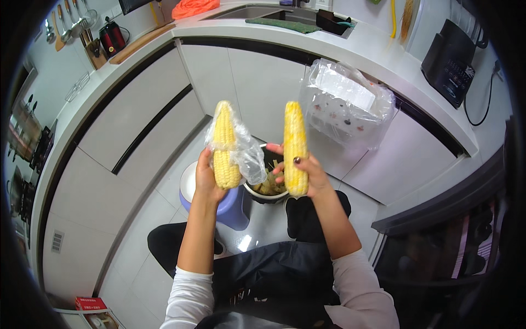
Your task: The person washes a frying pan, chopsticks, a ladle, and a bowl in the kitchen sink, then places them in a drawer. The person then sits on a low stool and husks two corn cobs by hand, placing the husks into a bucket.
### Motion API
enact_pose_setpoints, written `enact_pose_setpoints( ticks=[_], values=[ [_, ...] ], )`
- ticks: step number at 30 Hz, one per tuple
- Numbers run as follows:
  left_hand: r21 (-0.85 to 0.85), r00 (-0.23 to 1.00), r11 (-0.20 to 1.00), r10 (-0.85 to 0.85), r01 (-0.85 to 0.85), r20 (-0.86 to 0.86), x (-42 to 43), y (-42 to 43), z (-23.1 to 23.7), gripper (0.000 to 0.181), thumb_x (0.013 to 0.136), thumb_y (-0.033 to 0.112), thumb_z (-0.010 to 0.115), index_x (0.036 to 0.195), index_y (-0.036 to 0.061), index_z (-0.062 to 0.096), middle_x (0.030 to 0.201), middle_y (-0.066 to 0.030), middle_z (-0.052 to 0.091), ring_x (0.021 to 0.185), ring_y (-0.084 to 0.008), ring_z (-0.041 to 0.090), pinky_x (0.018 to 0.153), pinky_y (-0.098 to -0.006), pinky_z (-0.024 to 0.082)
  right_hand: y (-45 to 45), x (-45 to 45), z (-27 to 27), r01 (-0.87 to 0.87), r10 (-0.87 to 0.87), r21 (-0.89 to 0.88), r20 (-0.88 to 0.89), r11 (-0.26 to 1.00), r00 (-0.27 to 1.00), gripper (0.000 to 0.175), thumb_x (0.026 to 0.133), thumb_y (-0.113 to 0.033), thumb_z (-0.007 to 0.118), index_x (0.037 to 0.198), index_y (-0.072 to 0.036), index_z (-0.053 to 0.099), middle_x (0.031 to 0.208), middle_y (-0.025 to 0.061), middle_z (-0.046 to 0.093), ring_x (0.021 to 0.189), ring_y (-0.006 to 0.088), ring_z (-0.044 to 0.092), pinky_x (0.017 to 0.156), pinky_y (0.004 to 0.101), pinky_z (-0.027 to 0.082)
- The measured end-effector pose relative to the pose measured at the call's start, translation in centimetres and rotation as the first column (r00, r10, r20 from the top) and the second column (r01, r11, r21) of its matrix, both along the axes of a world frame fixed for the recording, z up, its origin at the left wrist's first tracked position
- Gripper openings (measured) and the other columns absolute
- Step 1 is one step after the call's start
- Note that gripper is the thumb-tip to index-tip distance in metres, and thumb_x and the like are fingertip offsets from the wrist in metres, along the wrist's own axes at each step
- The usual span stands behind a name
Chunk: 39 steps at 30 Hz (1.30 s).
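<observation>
My left hand (209, 177) holds a pale yellow ear of corn (225, 140) upright. Clear plastic wrap (248, 158) crosses the middle of that ear and hangs loose on its right side. In my right hand (314, 174) is a second ear of corn (295, 144), bare and a deeper, mottled yellow. The thumb presses its front, while some fingers are spread to the left behind it. Below and between the two ears, a dark bin with a pale rim (267, 199) stands on the floor, with husks or peelings (269, 184) inside.
A blue-purple stool (234, 211) stands left of the bin, a white round dish or top (189, 181) on it. At the right, a clear plastic bag (345, 107) hangs against the cabinets (267, 90). The countertop (394, 57) carries a black appliance (448, 66) and a sink (230, 11).
</observation>
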State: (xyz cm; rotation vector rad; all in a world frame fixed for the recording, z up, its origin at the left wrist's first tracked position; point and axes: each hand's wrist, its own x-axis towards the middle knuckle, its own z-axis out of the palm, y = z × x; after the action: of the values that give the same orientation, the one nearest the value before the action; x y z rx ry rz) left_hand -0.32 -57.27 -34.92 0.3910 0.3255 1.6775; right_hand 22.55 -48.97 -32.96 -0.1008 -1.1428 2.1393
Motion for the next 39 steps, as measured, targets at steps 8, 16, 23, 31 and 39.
enact_pose_setpoints(
  ticks=[8,16,23,31,39],
  values=[
    [0.044,0.978,0.997,0.066,-0.058,-0.198,2.4,2.3,2.6,0.06,0.095,0.05,0.03,0.13,0.0029,0.042,0.123,-0.0131,0.054,0.108,-0.0256,0.055,0.093,-0.0393,0.045,1.3,0.0,7.1,-0.064,0.048,0.126,0.123,0.99,0.991,0.075,0.072,-0.01,0.064,0.135,0.008,0.028,0.135,0.026,0.036,0.079,0.0238,0.064,0.066,0.0375,0.058],
    [-0.012,0.955,0.999,0.034,-0.04,-0.294,3.1,2.8,4.9,0.09,0.081,0.076,0.029,0.131,0.0026,0.041,0.117,-0.0129,0.057,0.1,-0.0253,0.06,0.082,-0.0396,0.052,0.5,-1.2,8.7,-0.008,-0.114,0.283,0.414,0.959,0.903,0.05,0.075,-0.003,0.063,0.12,0.005,0.043,0.089,0.0089,0.055,0.069,0.0153,0.063,0.059,0.0283,0.055],
    [-0.079,0.879,0.994,0.031,-0.078,-0.477,1.4,2.6,3.1,0.074,0.079,0.064,0.053,0.121,0.0039,0.047,0.1,-0.0084,0.058,0.087,-0.0199,0.062,0.069,-0.0371,0.056,1.6,-1.6,7.5,0.353,-0.486,0.378,0.353,0.856,0.8,0.052,0.075,-0.001,0.06,0.124,0.001,0.041,0.088,0.0091,0.055,0.068,0.0159,0.062,0.058,0.0291,0.054],
    [-0.021,0.83,1.0,0.003,-0.018,-0.558,2.4,2.3,3.1,0.089,0.07,0.056,0.071,0.128,-0.003,0.038,0.115,-0.0125,0.055,0.105,-0.0226,0.057,0.085,-0.0347,0.05,1.6,-2.9,3.7,0.108,-0.463,0.868,0.15,0.485,0.874,0.063,0.071,-0.005,0.065,0.128,0.002,0.041,0.101,0.0125,0.057,0.082,0.0168,0.063,0.066,0.0273,0.053],
    [-0.171,0.79,0.984,-0.067,-0.049,-0.609,1.6,1.0,3.0,0.075,0.075,0.033,0.075,0.129,-0.0027,0.035,0.111,-0.0135,0.055,0.1,-0.0211,0.057,0.084,-0.0337,0.05,0.7,-3.9,2.9,0.159,-0.324,0.372,0.44,0.915,0.837,0.049,0.068,-0.005,0.067,0.113,0.003,0.05,0.089,0.0073,0.059,0.073,0.0138,0.062,0.065,0.0268,0.05]
  ],
)
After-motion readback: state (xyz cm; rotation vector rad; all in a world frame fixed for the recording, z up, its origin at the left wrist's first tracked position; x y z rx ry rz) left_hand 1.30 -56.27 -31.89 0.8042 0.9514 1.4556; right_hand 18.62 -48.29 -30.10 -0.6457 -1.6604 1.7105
